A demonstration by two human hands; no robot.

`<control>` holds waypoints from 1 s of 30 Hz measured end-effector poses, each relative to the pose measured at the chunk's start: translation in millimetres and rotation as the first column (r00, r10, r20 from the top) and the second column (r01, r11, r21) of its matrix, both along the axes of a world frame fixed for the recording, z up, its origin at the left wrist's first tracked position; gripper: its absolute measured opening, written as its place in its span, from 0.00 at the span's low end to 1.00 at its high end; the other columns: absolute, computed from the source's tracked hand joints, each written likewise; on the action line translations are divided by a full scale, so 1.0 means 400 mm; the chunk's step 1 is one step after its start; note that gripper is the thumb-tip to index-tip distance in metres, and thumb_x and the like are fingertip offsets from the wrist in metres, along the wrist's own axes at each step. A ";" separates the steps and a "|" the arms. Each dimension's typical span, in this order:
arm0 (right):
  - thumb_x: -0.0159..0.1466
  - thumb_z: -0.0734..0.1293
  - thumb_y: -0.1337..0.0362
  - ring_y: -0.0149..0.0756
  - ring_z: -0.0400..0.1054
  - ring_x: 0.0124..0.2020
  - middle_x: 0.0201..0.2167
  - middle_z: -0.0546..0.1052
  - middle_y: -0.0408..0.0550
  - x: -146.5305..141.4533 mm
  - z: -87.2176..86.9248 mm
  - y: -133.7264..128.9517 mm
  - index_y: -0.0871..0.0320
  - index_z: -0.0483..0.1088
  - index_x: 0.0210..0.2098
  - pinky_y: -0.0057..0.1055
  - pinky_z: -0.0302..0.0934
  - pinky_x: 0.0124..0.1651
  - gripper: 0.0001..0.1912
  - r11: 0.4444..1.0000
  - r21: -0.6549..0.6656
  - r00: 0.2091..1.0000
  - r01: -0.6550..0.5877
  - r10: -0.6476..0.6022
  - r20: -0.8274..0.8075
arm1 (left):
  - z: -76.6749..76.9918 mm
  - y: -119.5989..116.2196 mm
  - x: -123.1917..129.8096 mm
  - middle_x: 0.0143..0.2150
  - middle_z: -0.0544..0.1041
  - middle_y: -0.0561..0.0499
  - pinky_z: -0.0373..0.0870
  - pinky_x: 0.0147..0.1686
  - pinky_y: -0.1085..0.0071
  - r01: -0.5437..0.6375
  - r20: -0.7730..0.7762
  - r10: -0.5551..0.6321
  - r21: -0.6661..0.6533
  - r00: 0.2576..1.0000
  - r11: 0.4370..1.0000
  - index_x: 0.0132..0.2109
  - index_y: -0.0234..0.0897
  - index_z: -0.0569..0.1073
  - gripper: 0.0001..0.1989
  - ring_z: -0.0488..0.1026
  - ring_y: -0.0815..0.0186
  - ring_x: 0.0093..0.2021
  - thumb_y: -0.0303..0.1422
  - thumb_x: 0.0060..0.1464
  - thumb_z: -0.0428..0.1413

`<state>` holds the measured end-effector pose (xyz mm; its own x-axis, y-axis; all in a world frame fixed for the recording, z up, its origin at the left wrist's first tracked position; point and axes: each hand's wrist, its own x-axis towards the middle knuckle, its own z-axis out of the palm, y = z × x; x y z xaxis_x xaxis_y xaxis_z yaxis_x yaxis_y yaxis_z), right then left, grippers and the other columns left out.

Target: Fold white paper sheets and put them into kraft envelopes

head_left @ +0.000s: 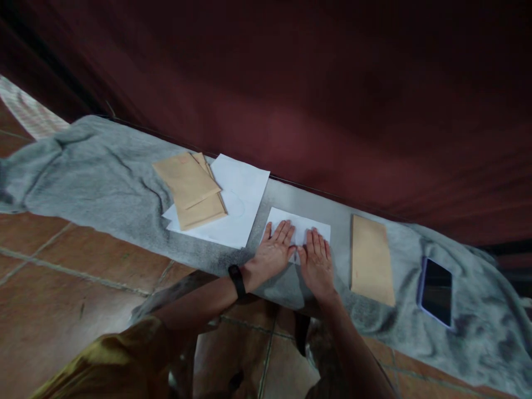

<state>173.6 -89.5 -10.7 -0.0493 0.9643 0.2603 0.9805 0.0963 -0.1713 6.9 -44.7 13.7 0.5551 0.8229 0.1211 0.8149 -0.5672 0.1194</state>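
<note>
A white sheet of paper (298, 221), seemingly folded, lies on the grey cloth in front of me. My left hand (274, 246) rests flat on its left part, fingers stretched out. On the right part lies my right hand (318, 260), also flat with fingers extended. The two thumbs come close together near the paper's front edge, and the hands cover much of the sheet. To the right of my right hand, apart from it, is a stack of brown envelopes (371, 260).
Larger white sheets (245, 194) lie to the left, with several brown envelopes (191, 180) partly on top of them. A phone (436, 291) lies at the far right on the grey cloth (108, 172). Dark red fabric (282, 127) hangs along the back edge.
</note>
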 end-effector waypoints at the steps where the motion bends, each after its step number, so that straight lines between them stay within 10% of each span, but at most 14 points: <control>1: 0.77 0.49 0.54 0.48 0.49 0.74 0.73 0.55 0.63 0.004 -0.001 0.001 0.66 0.50 0.73 0.51 0.44 0.73 0.32 1.000 0.005 1.000 0.012 -0.012 0.005 | -0.004 0.001 -0.003 0.75 0.55 0.37 0.45 0.73 0.43 -0.024 0.005 0.024 0.006 1.000 1.000 0.72 0.29 0.58 0.29 0.49 0.52 0.76 0.40 0.72 0.41; 22: 0.77 0.51 0.54 0.58 0.57 0.69 0.69 0.61 0.74 0.065 -0.034 -0.013 0.73 0.50 0.72 0.58 0.54 0.67 0.34 0.964 0.199 0.974 0.179 -0.202 0.104 | -0.029 0.042 -0.042 0.73 0.55 0.28 0.51 0.72 0.50 -0.246 0.098 0.239 0.078 0.966 0.966 0.72 0.17 0.55 0.33 0.50 0.49 0.75 0.41 0.72 0.41; 30: 0.77 0.46 0.56 0.51 0.48 0.74 0.72 0.56 0.68 0.030 -0.001 0.019 0.69 0.45 0.74 0.57 0.51 0.70 0.32 0.990 0.123 0.998 0.066 -0.064 -0.019 | -0.017 0.028 0.002 0.74 0.56 0.36 0.49 0.73 0.53 -0.017 0.106 0.010 0.060 0.994 0.998 0.71 0.24 0.58 0.29 0.49 0.55 0.76 0.38 0.72 0.40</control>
